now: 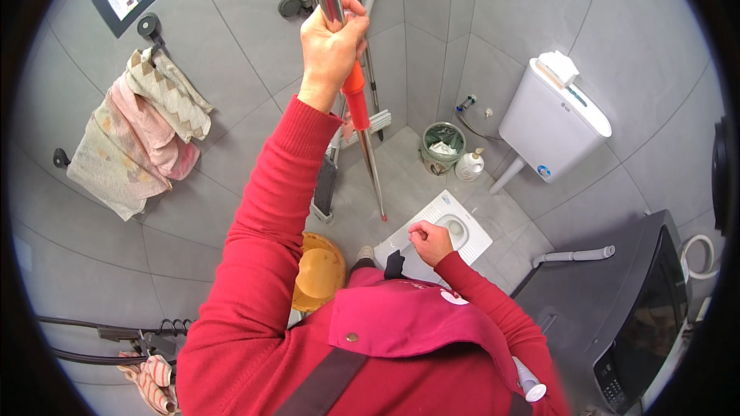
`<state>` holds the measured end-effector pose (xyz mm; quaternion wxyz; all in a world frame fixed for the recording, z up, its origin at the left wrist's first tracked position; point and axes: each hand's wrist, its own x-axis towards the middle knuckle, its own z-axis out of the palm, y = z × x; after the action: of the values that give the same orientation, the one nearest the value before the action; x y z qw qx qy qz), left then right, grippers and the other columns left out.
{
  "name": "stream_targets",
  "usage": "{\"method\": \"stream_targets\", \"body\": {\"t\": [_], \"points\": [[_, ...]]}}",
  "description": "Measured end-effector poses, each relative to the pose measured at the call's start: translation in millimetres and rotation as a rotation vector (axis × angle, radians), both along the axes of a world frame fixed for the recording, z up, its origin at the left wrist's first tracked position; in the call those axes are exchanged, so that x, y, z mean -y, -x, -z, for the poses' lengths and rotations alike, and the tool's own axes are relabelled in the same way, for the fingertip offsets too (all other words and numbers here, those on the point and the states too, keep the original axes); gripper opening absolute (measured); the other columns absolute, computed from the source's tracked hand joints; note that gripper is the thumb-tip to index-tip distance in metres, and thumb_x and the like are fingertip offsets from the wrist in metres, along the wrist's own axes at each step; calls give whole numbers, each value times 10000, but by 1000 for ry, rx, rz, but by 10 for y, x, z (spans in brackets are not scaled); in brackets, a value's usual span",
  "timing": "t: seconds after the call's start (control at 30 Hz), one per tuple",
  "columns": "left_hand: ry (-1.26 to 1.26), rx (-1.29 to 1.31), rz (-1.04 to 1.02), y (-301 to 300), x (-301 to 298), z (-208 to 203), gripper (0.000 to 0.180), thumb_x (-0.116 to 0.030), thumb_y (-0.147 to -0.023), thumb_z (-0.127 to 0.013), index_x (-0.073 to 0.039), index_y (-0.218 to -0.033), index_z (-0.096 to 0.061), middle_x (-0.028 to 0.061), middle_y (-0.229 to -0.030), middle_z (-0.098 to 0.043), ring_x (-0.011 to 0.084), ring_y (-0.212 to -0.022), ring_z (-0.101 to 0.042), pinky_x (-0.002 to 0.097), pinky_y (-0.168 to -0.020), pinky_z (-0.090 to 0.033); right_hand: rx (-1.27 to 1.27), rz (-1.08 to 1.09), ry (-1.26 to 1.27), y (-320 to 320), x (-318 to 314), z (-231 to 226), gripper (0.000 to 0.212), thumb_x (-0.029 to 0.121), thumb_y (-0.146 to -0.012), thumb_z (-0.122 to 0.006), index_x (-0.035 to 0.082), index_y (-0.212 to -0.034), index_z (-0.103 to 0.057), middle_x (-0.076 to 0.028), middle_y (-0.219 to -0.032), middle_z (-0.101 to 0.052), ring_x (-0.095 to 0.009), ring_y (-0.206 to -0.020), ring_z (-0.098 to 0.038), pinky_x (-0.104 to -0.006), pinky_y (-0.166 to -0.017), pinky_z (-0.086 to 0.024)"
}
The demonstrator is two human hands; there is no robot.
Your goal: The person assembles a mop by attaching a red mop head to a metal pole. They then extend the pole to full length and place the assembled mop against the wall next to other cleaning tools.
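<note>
My left hand (330,50) is raised at the top middle, with its fingers wrapped round a shiny metal pole (374,166). The pole has an orange-red grip (355,98) just below my fist. Its lower end, with a small reddish tip, slants down toward the tiled floor; the upper end runs out of view. Lower and to the right, in front of my body, my right hand (432,242) is closed with its fingers curled, and nothing shows in it. Beneath it lies a white squat toilet (474,240) set in the floor.
Mops (373,119) lean at the far wall. A bin (433,160) and a white bottle (469,165) stand beneath the cistern (551,123). A yellow basin (317,273) is near my feet, a dark washing machine (597,285) at right, towels (146,131) at left.
</note>
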<state>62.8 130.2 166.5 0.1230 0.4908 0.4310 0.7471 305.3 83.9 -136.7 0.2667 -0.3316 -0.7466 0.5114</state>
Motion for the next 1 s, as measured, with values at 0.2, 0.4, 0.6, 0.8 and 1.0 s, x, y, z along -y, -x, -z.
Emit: {"method": "stream_targets", "body": {"t": [0.2,0.4,0.6,0.8,1.0], "points": [[30,47,-77,-29,-8,165,81,18,-780,-581,-5,-845,-539,-3,-633,-496,65,-459,-442,216,-401,-350,39,-1,-65,-23,33,-8,79,96,-757,-599,65,-819,-638,-107,-678,-652,-207,-611,-647,-312,-566,-500],[-2,-97,-207,-42,-112,222,86,-34,-812,-586,-43,-875,-527,-44,-621,-450,50,-480,-437,203,-436,-352,-34,85,-136,65,-105,-28,140,110,-766,-646,46,-891,-636,-65,-695,-642,-126,-560,-576,-266,-558,-478],[4,-42,-138,191,-317,400,197,-164,-878,-604,-59,-802,-456,-27,-629,-488,58,-554,-444,229,-501,-372,-17,102,-275,190,-289,52,135,141,-784,-604,114,-914,-629,-92,-773,-661,-259,-712,-651,-338,-647,-511],[61,94,60,37,-615,322,194,-172,-889,-602,-59,-809,-467,-3,-645,-496,72,-538,-504,237,-496,-469,23,55,-166,106,-482,765,238,180,-821,-576,81,-1035,-609,-144,-840,-650,-253,-782,-635,-351,-730,-504],[83,1,-54,-96,-579,413,271,-232,-874,-636,-73,-747,-458,-30,-590,-443,55,-480,-450,230,-434,-424,98,30,-118,14,-299,568,223,186,-832,-562,102,-1032,-613,-149,-827,-654,-253,-776,-639,-360,-715,-505]]}}
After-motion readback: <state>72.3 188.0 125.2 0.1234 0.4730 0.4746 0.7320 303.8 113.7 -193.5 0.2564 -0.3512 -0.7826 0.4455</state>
